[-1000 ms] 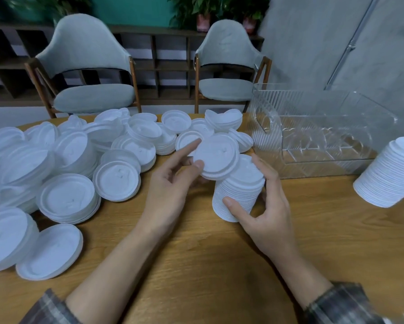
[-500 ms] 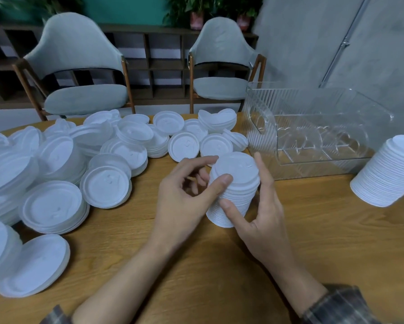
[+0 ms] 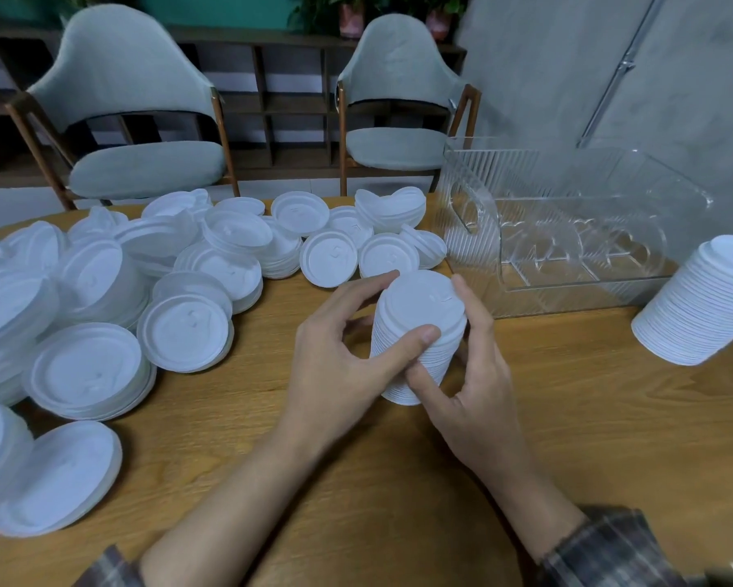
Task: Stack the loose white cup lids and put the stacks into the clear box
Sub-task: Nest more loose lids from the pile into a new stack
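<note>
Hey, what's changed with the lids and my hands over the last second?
The left hand brought its lid right and down onto the stack; its thumb and fingers now grip the stack's top. The right hand still holds the stack's side. The clear box, the other stack and the loose lids stayed put.

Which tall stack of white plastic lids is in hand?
The centre white lid stack, gripped by left hand and right hand; the right-edge stack stands untouched.

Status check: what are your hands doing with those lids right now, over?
Left hand, right hand both grip the lid stack. Box shows no lids. Nothing between stack and box.
</note>
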### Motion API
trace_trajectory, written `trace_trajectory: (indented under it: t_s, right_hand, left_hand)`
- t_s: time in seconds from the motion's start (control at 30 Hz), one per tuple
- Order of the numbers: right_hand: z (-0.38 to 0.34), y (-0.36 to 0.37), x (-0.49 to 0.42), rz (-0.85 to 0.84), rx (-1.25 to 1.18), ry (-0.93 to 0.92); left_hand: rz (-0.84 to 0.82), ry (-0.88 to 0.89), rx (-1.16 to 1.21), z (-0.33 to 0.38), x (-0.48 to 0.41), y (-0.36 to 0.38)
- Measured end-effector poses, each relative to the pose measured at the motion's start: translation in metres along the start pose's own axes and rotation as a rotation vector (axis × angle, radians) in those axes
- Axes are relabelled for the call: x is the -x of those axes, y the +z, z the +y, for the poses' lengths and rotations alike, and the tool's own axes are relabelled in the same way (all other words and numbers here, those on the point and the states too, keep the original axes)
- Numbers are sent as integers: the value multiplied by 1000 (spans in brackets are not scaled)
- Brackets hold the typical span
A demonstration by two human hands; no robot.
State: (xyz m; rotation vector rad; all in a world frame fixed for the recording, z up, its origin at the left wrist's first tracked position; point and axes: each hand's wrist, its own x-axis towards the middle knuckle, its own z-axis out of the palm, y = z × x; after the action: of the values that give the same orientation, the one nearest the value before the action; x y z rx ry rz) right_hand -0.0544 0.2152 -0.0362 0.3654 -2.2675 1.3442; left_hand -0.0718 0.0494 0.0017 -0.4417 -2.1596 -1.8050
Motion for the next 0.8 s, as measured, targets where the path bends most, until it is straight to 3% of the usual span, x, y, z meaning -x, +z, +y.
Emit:
trace_trajectory:
  t_s: [0.33, 0.67, 0.8]
  right_hand:
    - [4, 0, -1, -1, -2, -15]
    - [3, 2, -1, 17, -16, 3]
    - [0, 3, -1, -1, -15, -2]
  left_hand:
    - [0, 15, -137, 5, -7, 5]
    - [-68, -80, 164, -10, 1, 9]
    - [-55, -45, 157, -20, 4, 14]
